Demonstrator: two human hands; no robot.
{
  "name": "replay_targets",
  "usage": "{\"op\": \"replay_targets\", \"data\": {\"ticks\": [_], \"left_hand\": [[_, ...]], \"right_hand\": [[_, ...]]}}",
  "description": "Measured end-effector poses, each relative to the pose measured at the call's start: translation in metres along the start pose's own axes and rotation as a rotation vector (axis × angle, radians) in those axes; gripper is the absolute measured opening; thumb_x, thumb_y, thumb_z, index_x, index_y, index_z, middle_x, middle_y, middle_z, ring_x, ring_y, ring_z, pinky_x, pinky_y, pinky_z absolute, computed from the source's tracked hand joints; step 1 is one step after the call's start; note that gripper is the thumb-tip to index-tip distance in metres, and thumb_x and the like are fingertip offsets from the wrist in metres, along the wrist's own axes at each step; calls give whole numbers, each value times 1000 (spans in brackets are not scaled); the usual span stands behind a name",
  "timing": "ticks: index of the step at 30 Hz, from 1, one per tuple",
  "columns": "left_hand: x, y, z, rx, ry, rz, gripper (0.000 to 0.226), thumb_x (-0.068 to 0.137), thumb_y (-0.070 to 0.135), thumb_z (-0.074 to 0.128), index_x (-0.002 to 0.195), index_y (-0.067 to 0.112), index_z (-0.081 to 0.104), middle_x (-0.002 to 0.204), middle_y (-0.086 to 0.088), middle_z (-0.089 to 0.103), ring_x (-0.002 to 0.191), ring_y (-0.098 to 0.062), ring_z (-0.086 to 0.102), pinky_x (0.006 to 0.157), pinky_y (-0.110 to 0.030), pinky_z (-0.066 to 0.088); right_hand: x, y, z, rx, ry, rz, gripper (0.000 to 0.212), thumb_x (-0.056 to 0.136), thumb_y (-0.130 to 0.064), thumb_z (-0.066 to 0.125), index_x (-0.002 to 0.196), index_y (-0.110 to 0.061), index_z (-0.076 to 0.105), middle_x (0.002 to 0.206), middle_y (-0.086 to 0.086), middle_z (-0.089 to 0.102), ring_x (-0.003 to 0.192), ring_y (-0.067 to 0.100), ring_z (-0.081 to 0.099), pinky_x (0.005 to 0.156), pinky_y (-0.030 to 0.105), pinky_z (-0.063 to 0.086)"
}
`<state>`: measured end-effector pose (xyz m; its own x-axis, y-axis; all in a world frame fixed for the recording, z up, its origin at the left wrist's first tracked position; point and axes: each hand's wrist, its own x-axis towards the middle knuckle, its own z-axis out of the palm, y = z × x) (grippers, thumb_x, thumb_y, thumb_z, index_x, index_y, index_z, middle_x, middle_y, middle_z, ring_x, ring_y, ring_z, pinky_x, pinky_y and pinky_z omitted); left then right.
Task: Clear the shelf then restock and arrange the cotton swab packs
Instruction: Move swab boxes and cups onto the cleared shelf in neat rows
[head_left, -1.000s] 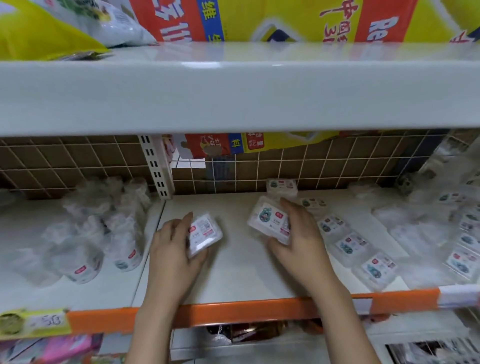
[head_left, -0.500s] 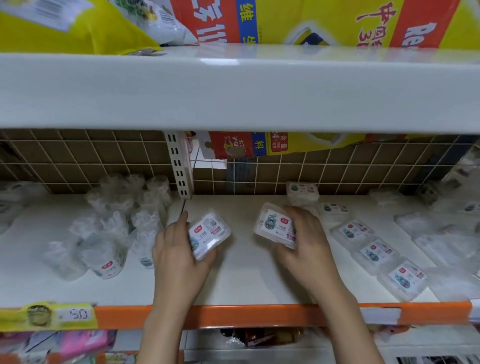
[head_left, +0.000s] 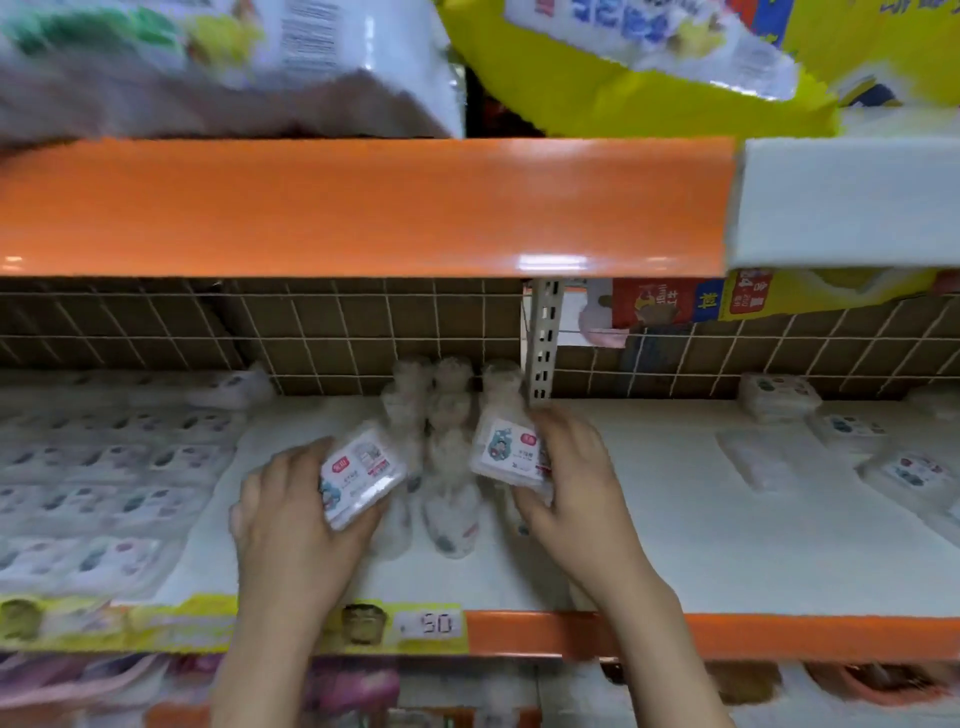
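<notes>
My left hand (head_left: 291, 525) grips a clear cotton swab pack (head_left: 361, 473) with a white and red label, held tilted above the white shelf (head_left: 675, 545). My right hand (head_left: 576, 483) grips a second swab pack (head_left: 511, 449) with a cartoon label. Between and behind the two packs stand several clear bagged swab jars (head_left: 447, 467). Flat swab packs (head_left: 104, 467) lie in rows on the shelf's left part. A few more packs (head_left: 852, 431) lie at the right, one small stack (head_left: 779, 397) near the back grid.
An orange-fronted upper shelf (head_left: 363, 208) hangs close overhead with large yellow and white bags on it. A white upright post (head_left: 543, 338) splits the wire back grid. A yellow price label strip (head_left: 426, 623) runs along the shelf's front edge; goods fill the shelf below.
My view and both hands have shifted left, each still gripping its pack. They now hover in front of the bagged jars, left of the post, where before they were over the right bay.
</notes>
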<state>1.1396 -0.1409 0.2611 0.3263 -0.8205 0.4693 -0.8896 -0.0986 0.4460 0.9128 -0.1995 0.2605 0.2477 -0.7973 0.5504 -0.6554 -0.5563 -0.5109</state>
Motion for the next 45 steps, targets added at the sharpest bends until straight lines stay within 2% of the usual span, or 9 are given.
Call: {"op": "replay_targets", "data": {"ticks": [7,12,18,24,29,33,38,41,45], "left_hand": [[6,-49,-13,38,-60,-56,79,62,58,51,119,3,58,108,-21,60,97,-43,54,82,-47,41],[8,-50,1,-83,-131,-74,66,60,15,84,116,0,54,102,-19,57,93,-41,55,75,-40,44],[12,-60,-1,-52,-73,12,76,62,14,81,131,6,49,114,-17,54,103,-37,50,86,-42,42],[27,-117,-13,-26,-41,23,66,55,22,62,119,2,57,108,-22,57,102,-38,47,88,-32,30],[55,-175,-34,-58,-51,35,65,57,17,66,119,0,57,104,-23,57,96,-30,43,81,-31,34],[70,-236,-67,-54,-79,19,74,62,3,81,130,7,52,116,-21,55,104,-40,52,84,-42,46],[90,-299,-93,-25,-171,40,68,58,-1,84,119,-3,57,103,-25,59,90,-45,58,74,-48,49],[96,-314,-89,-46,-192,37,68,59,2,84,121,-2,57,107,-24,57,93,-44,57,76,-45,48],[96,-316,-75,-100,-239,31,70,71,10,77,134,8,48,124,-14,51,113,-36,48,92,-43,42]], "right_hand": [[3,-23,17,-8,21,-47,64,67,-9,64,127,-21,42,125,6,51,116,18,42,99,13,24],[6,-14,21,10,87,-37,64,64,-5,64,122,-19,40,116,9,54,110,19,43,94,15,28],[23,-26,41,30,66,-19,68,63,2,67,122,-17,38,113,9,49,104,19,42,86,20,33],[36,-64,83,56,2,-57,61,65,-9,60,121,-19,38,114,9,51,105,19,42,85,22,33],[54,-110,140,107,37,-51,62,62,-6,58,119,-21,38,112,8,51,103,20,46,86,28,39],[64,-160,194,74,-8,-8,56,63,-12,58,118,-12,49,108,8,54,99,23,47,81,30,37],[72,-213,239,93,-73,-32,57,65,-16,56,122,-11,53,115,8,55,107,22,46,89,24,34],[66,-216,248,69,-81,10,62,64,-20,55,126,-13,51,120,6,52,112,18,43,92,20,32],[59,-206,247,36,-92,88,66,65,-18,58,130,-14,48,124,5,51,115,17,41,97,32,42]]}}
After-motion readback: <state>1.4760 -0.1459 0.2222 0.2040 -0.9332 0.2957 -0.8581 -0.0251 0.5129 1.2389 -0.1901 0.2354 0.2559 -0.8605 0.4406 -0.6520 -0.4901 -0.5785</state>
